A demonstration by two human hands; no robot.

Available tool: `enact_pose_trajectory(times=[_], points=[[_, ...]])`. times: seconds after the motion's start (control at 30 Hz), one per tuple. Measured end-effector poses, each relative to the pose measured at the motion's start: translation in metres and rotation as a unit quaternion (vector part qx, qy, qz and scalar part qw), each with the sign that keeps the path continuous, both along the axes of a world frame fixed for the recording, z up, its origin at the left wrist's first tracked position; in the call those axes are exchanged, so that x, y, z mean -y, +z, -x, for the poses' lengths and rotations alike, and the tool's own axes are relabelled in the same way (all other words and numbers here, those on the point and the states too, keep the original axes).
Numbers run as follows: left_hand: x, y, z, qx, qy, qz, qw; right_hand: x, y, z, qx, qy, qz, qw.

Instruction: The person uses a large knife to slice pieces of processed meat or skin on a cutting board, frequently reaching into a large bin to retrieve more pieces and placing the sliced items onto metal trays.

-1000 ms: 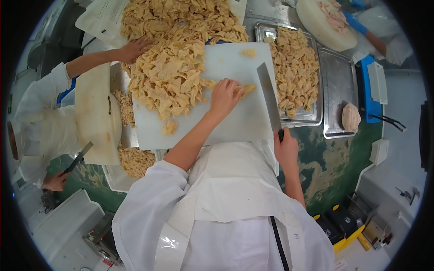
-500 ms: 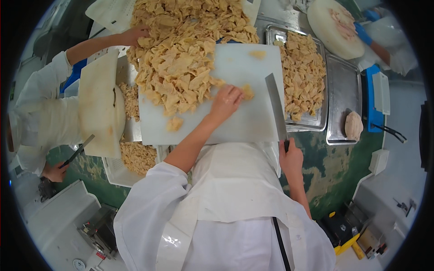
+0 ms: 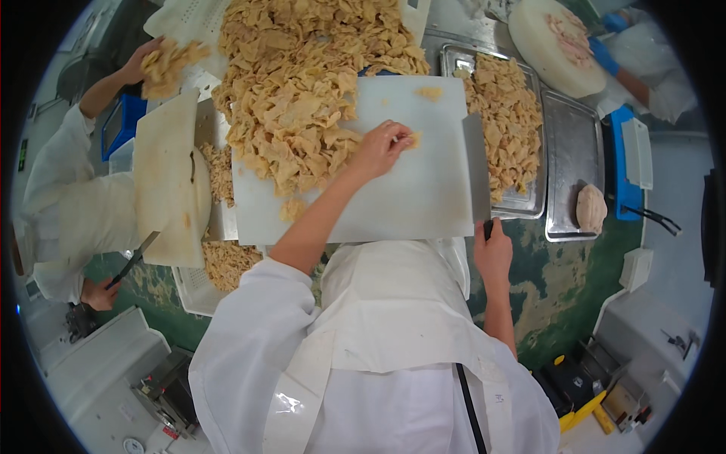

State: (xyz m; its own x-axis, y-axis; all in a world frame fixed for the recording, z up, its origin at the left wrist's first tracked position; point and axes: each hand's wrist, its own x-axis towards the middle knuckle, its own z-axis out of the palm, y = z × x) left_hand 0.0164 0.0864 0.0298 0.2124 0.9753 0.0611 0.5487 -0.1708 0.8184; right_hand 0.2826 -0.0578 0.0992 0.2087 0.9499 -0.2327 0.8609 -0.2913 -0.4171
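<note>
My left hand [image 3: 380, 149] is over the white cutting board [image 3: 423, 197], fingertips pinched on a small piece of yellowish chicken skin [image 3: 413, 141]. In my right hand [image 3: 493, 250] is a knife [image 3: 476, 170], gripped by its black handle; its broad blade points away from me along the board's right edge. A large heap of chicken skin pieces [image 3: 295, 113] covers the board's left part and reaches past its far edge. One loose piece [image 3: 429, 93] lies near the far right corner, another [image 3: 292, 209] near the left front.
Right of the board, a metal tray [image 3: 538, 151] holds more pieces; another tray [image 3: 575, 136] carries a pale lump [image 3: 591, 209]. At left, a co-worker's hand [image 3: 140, 60] lifts some pieces, the other holding a knife [image 3: 134, 261]. Blue-gloved hands [image 3: 603, 54] work at a round board [image 3: 541, 38].
My left hand has shifted slightly up and its fingers have closed on the small piece. The knife moved right, its blade face turned more into view. The co-worker's hand left the heap with pieces.
</note>
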Motion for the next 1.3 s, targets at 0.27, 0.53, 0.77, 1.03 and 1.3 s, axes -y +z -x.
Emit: enact_pose_trajectory(times=[0.27, 0.53, 0.77, 1.03, 1.3], points=[[0.033, -0.008, -0.033, -0.080, 0.078, -0.046, 0.993, 0.005, 0.007, 0.009, -0.028, 0.019, 0.041, 0.999], [0.061, -0.013, -0.028, -0.113, 0.069, -0.097, 0.986, 0.001, 0.018, 0.013, 0.020, 0.111, 0.033, 0.993], [0.074, -0.023, -0.012, -0.104, 0.073, -0.169, 0.977, 0.005, 0.022, 0.020, -0.016, 0.129, -0.014, 0.991], [0.082, -0.020, -0.002, -0.042, 0.077, -0.213, 0.973, 0.009, 0.024, 0.018, 0.000, 0.139, 0.011, 0.990], [0.084, -0.026, 0.016, -0.117, 0.058, -0.208, 0.969, 0.018, 0.013, 0.018, 0.008, 0.164, 0.029, 0.986]])
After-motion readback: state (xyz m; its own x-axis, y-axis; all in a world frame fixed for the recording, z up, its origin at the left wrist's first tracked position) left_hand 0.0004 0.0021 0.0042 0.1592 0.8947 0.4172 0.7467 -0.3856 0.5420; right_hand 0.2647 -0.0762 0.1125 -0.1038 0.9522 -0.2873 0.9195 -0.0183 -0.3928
